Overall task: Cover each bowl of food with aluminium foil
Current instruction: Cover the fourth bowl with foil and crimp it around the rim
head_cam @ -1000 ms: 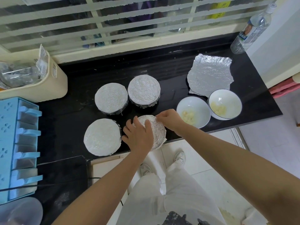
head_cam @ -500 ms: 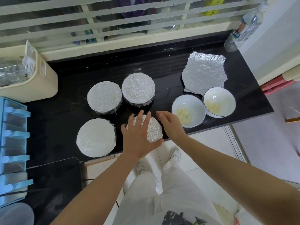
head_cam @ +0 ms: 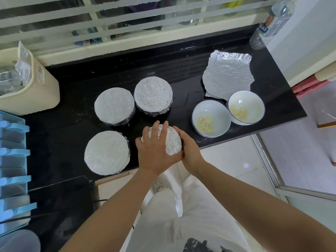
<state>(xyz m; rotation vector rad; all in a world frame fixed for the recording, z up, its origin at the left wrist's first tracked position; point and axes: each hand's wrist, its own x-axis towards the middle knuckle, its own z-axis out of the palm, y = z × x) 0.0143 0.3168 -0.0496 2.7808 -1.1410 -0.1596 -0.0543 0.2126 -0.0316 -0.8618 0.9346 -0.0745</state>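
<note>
A bowl wrapped in aluminium foil (head_cam: 172, 142) sits at the front edge of the black counter (head_cam: 181, 75). My left hand (head_cam: 156, 148) lies flat on top of it, fingers spread and pressing the foil. My right hand (head_cam: 190, 150) cups the bowl's right side, fingers curved along the rim. Three other foil-covered bowls (head_cam: 114, 106) (head_cam: 153, 96) (head_cam: 106, 152) stand to the left. Two uncovered white bowls (head_cam: 211, 113) (head_cam: 245, 104) with pale food stand to the right. A loose foil sheet (head_cam: 228, 73) lies flat behind them.
A water bottle (head_cam: 271, 24) stands at the back right corner. A cream container (head_cam: 36, 95) holding plastic wrap sits at the left, with a blue rack (head_cam: 12, 160) in front of it. The counter's front edge runs just under my hands.
My left hand slid further over the top of the foil-wrapped bowl. My right hand dropped from pinching the foil at the far rim to cupping the right side.
</note>
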